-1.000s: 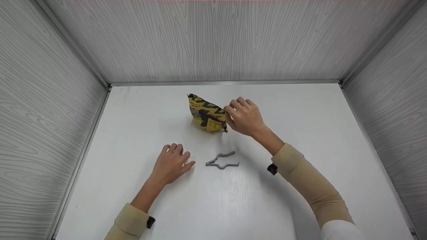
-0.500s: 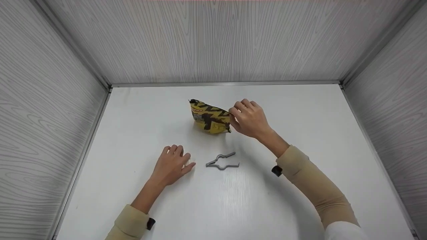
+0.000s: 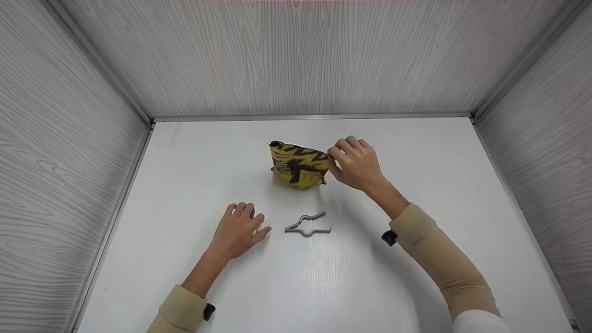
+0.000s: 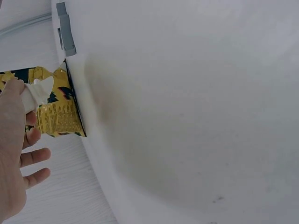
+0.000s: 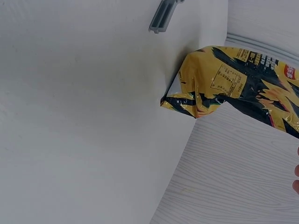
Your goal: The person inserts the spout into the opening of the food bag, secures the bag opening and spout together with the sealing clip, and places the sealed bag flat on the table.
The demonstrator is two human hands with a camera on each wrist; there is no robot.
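A yellow and black snack bag (image 3: 300, 166) stands on the table behind the middle, its printed side facing forward. My right hand (image 3: 358, 164) pinches its upper right corner. Nearer the front left, my left hand (image 3: 238, 231) holds a small white object (image 4: 38, 93) between thumb and index finger; the other fingers are spread in the left wrist view. What kind of object it is cannot be told. Between the hands lies a grey sealing clip (image 3: 319, 231), its two arms spread in a V. Only fingertips (image 5: 297, 171) of the right hand show in the right wrist view.
The white table (image 3: 323, 286) is bounded at the back by a wood-grain panel (image 3: 305, 60). Similar panels (image 3: 60, 152) rise along the left and right sides. A metal strip (image 3: 222, 118) runs along the rear edge.
My right hand has moved to the right, drawing the bag right and slightly nearer, and the bag faces more squarely forward. The left hand and the clip have stayed in place.
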